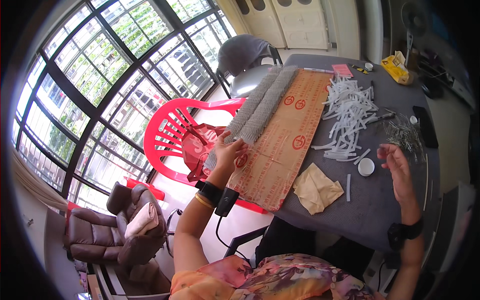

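My left hand (228, 151) is at the near end of two long rows of thin grey-white strips (264, 102). Its thumb and fingers come together in a pinch; whatever sits between them is too small to make out. The rows lie along the left side of a flat brown cardboard sheet (287, 145) with red print. My right hand (396, 170) hovers over the right side of the table, fingers loosely curled and apart, with nothing visible in them. Nearest to it are a small white round cup (366, 167) and a heap of thin metal pieces (404, 134).
White plastic strips (350, 112) are heaped on the grey-covered table (325, 225). A beige cloth (318, 188) and a single strip (348, 188) lie nearer me. A yellow packet (397, 68) stands far right. Left of the table is a red plastic chair (165, 117) with a red bag.
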`<state>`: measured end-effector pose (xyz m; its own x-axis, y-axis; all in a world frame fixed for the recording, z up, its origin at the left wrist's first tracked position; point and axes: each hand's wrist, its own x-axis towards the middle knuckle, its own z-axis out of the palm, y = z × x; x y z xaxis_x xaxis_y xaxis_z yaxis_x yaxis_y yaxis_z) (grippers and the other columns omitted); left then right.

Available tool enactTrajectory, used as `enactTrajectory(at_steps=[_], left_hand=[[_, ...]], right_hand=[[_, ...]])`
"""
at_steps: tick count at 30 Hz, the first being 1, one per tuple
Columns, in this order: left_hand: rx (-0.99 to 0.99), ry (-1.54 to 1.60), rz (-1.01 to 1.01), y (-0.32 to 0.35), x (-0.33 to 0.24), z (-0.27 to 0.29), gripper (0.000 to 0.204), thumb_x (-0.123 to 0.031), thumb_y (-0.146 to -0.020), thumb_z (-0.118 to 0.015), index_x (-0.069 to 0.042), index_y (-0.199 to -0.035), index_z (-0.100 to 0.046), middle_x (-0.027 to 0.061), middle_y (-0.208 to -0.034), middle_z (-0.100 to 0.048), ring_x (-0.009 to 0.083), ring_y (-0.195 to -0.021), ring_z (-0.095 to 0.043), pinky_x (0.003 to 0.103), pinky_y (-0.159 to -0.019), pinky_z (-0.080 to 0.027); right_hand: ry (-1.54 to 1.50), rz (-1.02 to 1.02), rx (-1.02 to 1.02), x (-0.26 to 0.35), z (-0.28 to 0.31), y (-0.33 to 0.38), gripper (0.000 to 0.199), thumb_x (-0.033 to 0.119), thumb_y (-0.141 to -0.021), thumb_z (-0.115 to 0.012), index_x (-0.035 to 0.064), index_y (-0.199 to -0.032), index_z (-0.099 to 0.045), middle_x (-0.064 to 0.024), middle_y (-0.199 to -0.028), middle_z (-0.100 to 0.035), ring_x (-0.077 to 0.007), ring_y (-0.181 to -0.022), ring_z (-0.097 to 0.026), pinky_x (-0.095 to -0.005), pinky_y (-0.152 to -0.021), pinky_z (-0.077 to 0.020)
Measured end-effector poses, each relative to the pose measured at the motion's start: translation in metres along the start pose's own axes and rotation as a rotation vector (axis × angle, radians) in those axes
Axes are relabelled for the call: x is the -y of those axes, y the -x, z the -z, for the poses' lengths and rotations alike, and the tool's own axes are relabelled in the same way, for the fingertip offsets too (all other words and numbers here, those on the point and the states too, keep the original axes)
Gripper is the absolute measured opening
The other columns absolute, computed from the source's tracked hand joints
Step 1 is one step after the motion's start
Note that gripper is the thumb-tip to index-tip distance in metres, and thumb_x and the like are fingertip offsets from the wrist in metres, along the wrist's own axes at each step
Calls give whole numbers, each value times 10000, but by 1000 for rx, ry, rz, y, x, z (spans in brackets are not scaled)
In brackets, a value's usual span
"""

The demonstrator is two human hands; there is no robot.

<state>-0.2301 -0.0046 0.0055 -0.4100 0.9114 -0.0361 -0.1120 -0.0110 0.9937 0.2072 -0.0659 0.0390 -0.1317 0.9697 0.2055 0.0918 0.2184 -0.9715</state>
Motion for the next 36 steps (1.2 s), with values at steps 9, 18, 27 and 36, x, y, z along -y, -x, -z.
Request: enactTrajectory(at_steps=[9,18,27,36], left_hand=[[30,-892,-340,11,-3,-4,632,-177,-670,-694,-27,-1191,-367,74,-625,-568,182,-570,-594,315,-541,-463],[56,-1004,-438,7,1,-4,726,-196,-652,-685,-58,-1262,-317,102,-677,-597,269,-636,-602,362,-603,-465],[50,-1014,-506,8,2,-9,728,-132,-670,-655,-53,-1287,-276,115,-692,-601,299,-655,-599,387,-630,-459],[37,-1068,-491,14,-1,-17,748,-171,-670,-677,-38,-1284,-271,182,-951,-546,327,-861,-550,394,-737,-437]], right_hand=[[-89,-44,79,-3,-4,3,286,248,-890,-509,39,-1084,-503,-20,-1002,-532,-94,-948,-479,-223,-823,-357],[-132,-52,110,-2,-6,4,266,172,-875,-537,22,-1088,-487,-27,-1006,-519,-102,-968,-475,-238,-874,-357],[-130,-64,131,-5,-6,4,273,163,-868,-548,19,-1092,-482,-28,-999,-519,-98,-967,-477,-232,-875,-361],[-113,-61,138,-9,-4,4,322,232,-862,-555,48,-1114,-474,-14,-1004,-512,-96,-938,-476,-230,-822,-369]])
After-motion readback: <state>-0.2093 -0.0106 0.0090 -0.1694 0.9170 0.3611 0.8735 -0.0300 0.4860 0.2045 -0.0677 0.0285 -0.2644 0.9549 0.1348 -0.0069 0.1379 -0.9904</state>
